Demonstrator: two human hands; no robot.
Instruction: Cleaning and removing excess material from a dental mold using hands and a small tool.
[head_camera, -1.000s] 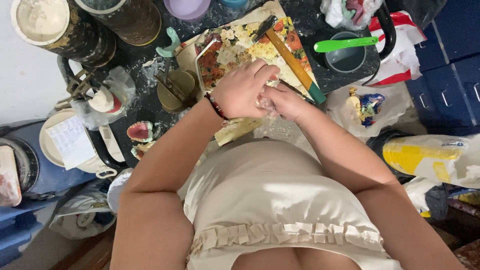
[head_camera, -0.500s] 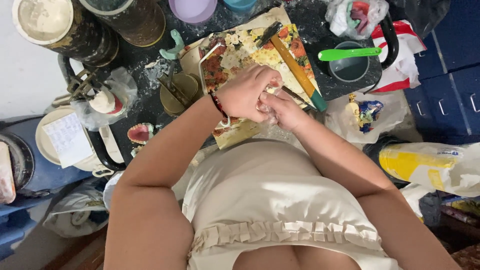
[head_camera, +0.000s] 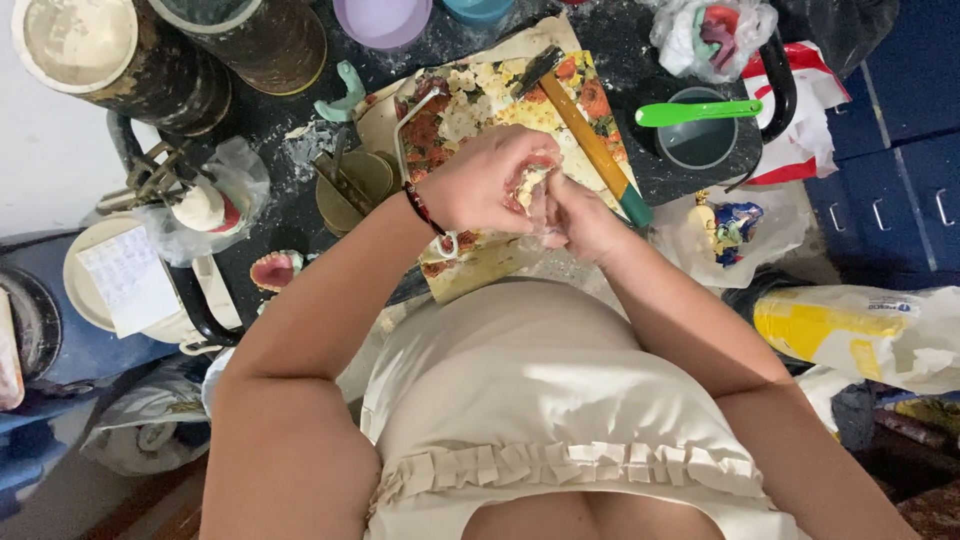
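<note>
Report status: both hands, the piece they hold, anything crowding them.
Left hand and right hand clasped together around small pale-and-pink piece. Held above floral board. Hammer lies just beyond; not touching.

Cluttered dark worktop (head_camera: 600, 30), dusted white.
Blue metal drawer cabinet (head_camera: 900, 180) stands right of it; pale wall (head_camera: 40, 170) left.

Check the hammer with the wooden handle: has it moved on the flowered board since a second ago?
No. The hammer lies diagonally across the flowered board as before, its green-tipped end beside the grey cup.
</note>
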